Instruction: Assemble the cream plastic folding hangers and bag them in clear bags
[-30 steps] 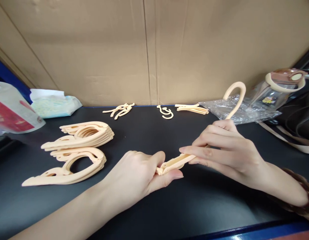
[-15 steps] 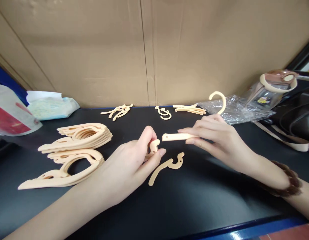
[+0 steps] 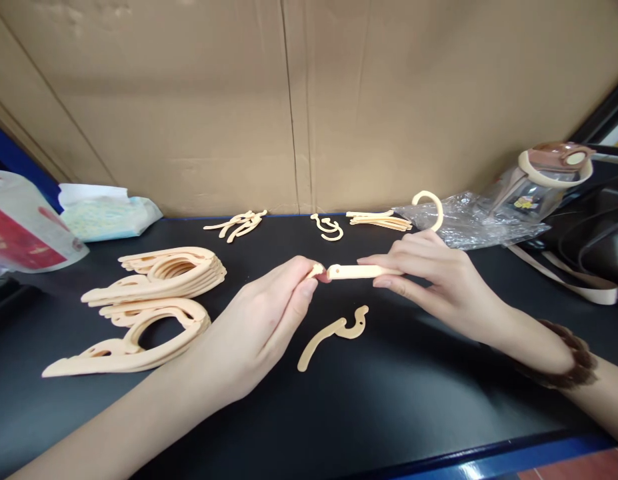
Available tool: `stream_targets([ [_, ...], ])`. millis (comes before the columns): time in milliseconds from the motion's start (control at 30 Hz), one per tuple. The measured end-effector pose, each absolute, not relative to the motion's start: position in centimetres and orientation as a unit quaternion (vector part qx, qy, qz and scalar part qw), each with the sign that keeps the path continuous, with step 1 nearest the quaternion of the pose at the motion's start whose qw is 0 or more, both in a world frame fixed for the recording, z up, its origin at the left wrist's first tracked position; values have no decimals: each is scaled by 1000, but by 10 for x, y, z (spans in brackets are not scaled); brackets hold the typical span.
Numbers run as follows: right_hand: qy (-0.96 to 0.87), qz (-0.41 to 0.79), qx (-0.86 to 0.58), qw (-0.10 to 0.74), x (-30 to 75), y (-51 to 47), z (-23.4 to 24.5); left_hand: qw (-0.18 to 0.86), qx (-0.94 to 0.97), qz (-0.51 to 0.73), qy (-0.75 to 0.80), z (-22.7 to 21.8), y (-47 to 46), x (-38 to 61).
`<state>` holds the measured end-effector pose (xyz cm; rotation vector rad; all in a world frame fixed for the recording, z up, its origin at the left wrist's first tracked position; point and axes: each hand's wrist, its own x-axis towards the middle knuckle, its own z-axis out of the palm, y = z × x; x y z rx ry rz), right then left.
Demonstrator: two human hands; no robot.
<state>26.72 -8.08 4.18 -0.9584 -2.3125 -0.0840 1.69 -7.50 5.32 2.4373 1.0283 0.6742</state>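
Note:
Between its thumb and fingers my left hand [image 3: 269, 320] pinches a cream plastic hanger piece [image 3: 316, 271], mostly hidden by the hand. My right hand [image 3: 429, 280] grips a straight cream hanger bar [image 3: 356, 271] with a hole near its left end. That end is close to the left hand's piece; whether they touch I cannot tell. A cream hanger hook [image 3: 431, 200] rises behind the right hand; its join to the bar is hidden. Below the hands, a curved hanger arm [image 3: 316, 343] and a short hooked piece [image 3: 357, 325] lie on the black table.
Stacked cream hanger arms [image 3: 163, 313] lie at left. Along the back are loose curved arms [image 3: 241, 223], hooks [image 3: 329, 228] and straight bars [image 3: 381, 220]. Clear plastic wrap [image 3: 479, 223] and a bottle [image 3: 539, 187] stand right; a tissue pack [image 3: 109, 213] sits back left.
My left hand has turned and closed more over its piece, bringing it nearer the bar's end. The hook behind my right hand has shifted slightly left and down.

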Motion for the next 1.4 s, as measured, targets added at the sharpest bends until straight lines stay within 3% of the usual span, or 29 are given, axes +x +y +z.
stream_targets([
  [533,-900,-9,-329,287,260,-87,40,166,900,169,366,47,-73,21],
  [1067,-902,36,-342,262,255,-92,40,-90,946,114,290,37,-70,17],
  [1400,-900,43,-348,259,258,-86,37,-51,933,130,332,38,-70,19],
])
